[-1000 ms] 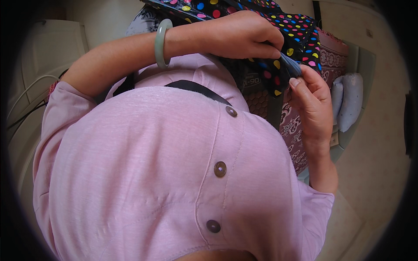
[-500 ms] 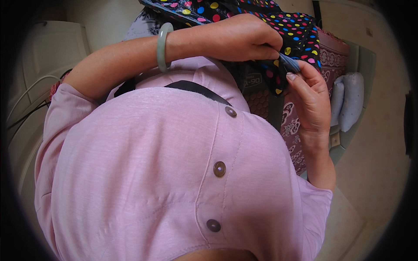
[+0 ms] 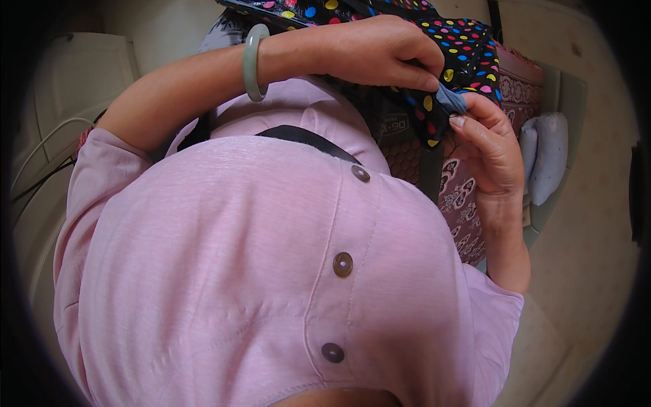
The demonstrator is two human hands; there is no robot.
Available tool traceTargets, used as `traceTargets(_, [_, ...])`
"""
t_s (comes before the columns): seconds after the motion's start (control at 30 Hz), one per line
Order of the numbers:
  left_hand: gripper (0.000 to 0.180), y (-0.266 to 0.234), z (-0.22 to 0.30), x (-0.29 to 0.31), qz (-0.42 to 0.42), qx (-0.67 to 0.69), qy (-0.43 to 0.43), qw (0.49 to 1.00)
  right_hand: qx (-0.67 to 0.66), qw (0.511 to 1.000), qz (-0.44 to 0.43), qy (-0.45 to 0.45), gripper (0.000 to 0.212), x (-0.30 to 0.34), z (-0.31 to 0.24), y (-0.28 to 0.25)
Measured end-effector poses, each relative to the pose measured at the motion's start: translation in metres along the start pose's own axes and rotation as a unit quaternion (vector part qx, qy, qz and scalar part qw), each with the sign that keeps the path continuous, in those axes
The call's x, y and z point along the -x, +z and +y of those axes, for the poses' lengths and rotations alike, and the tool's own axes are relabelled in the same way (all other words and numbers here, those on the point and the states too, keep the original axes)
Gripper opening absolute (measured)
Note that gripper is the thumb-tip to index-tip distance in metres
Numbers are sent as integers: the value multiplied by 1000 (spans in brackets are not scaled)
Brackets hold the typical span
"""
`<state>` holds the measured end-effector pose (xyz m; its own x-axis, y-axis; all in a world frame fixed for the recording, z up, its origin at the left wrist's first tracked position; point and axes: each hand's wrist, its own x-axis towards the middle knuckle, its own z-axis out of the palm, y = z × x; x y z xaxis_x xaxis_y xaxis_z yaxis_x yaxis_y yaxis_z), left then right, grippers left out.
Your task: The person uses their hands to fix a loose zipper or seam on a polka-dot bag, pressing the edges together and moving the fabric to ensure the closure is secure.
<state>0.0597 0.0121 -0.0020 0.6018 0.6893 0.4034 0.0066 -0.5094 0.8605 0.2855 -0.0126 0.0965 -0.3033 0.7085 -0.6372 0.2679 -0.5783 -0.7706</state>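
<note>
A small piece of blue-grey ribbed cloth (image 3: 450, 100) is stretched between my two hands, at the edge of a glossy black material with coloured dots (image 3: 468, 51). My left hand (image 3: 386, 54) reaches across from the left, a pale green bangle (image 3: 251, 64) on its wrist. Its thumb and curled fingers pinch the upper left end of the ribbed cloth. From the right, my right hand (image 3: 494, 146) grips the other end between thumb and forefinger. The dotted material spreads beyond both hands, and my left hand and forearm hide part of it.
Below the hands lies a dark brown honeycomb-textured surface (image 3: 400, 156). A maroon patterned cover (image 3: 464, 217) runs down beside it. Farther right sits a pale grey cushion (image 3: 549, 159). At the left are a whitish panelled cabinet (image 3: 102, 57) and some cables (image 3: 41, 149).
My right hand and forearm have shifted slightly right. The ribbed cloth between the hands now shows more of its blue face. My left hand keeps its pinch, raised a little.
</note>
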Motion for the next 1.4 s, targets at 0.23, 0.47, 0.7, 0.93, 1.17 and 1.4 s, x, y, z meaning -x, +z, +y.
traceTargets(0.23, [24, 7, -4, 0, -4, 94, -51, 994, -6, 999, -32, -3, 14, -6, 2, 0])
traceTargets(0.47, [30, 15, -12, -4, 11, 165, -88, 982, 97, 992, 2, -84, 12, -7, 6, 4])
traceTargets(0.7, [31, 29, -16, -2, 37, 246, -121, 961, 220, 932, 135, -256, 31, 3, 26, 25])
traceTargets(0.93, [29, 22, -11, -4, 22, 240, -137, 961, 396, 812, 226, -364, 42, 2, 26, 19])
traceTargets(1.17, [26, 16, 1, -10, 1, 254, -174, 952, 508, 735, 225, -389, 41, 4, 17, 13])
traceTargets(1.4, [23, 24, -10, -12, 1, 309, -184, 933, 449, 785, 215, -368, 41, 2, 19, 12])
